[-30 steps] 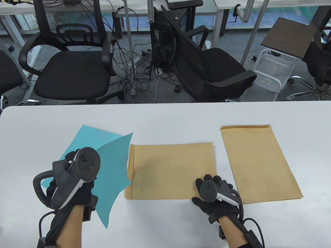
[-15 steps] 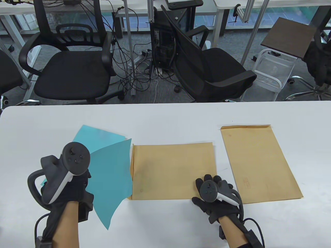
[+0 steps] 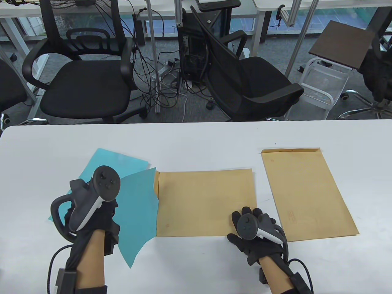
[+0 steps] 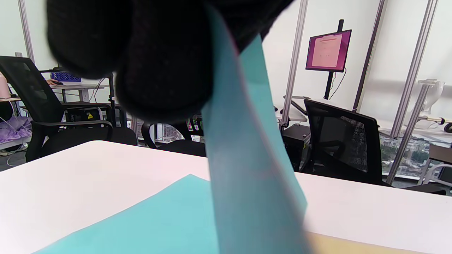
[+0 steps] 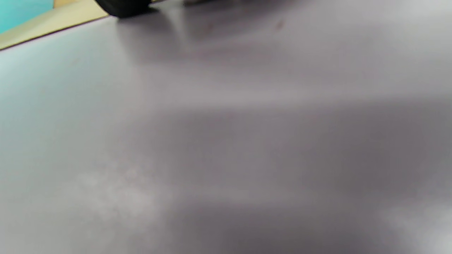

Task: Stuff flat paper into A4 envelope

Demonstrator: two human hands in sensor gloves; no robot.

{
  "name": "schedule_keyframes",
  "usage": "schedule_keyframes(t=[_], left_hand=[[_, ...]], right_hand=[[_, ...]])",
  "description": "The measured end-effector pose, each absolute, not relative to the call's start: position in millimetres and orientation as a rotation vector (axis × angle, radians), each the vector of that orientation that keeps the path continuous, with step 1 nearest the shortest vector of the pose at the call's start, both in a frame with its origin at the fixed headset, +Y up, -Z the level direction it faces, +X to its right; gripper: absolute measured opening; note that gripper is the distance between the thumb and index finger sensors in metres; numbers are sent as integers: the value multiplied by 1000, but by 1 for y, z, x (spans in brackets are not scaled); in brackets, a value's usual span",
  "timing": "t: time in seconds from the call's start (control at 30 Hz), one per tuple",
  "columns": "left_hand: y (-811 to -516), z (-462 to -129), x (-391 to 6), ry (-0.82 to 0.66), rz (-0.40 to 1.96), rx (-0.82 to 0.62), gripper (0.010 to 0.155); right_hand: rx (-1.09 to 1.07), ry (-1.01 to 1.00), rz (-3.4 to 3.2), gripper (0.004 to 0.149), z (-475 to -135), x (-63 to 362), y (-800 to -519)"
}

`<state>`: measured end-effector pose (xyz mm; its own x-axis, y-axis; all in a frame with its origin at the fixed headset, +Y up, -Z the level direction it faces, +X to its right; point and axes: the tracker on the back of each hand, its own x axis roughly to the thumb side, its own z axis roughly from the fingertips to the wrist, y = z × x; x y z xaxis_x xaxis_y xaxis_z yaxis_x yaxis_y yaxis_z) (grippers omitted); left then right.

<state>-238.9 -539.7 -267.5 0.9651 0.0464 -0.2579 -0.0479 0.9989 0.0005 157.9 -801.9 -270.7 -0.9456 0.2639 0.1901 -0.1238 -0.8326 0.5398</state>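
My left hand (image 3: 92, 214) grips a teal sheet (image 3: 137, 211) and holds it lifted and curved off the bench (image 3: 199, 144), its right edge at the open left end of the middle envelope (image 3: 205, 202). A second teal sheet (image 3: 119, 160) lies flat beneath it. My right hand (image 3: 255, 232) rests spread, fingers flat, on the near right corner of that envelope, pressing it down. Another envelope (image 3: 306, 193) lies apart on the right.

The left hand (image 3: 101, 214) is raised off the surface, fingers closed in a pinch, forearm angled up from the bottom edge. The right hand (image 3: 255, 232) lies palm-down, fingers spread flat
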Motion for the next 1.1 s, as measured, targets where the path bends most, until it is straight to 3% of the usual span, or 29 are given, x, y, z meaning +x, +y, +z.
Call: schedule_keyframes(t=[0.6,1.1], left_hand=[[-570,-305,-250,300,-72,-138,42],[-597,-331,-267,325,-92,-164,42]], right_hand=[[386,796,2788,74,-271,159,-802],[386,800,2785,74,-271,159,-802]])
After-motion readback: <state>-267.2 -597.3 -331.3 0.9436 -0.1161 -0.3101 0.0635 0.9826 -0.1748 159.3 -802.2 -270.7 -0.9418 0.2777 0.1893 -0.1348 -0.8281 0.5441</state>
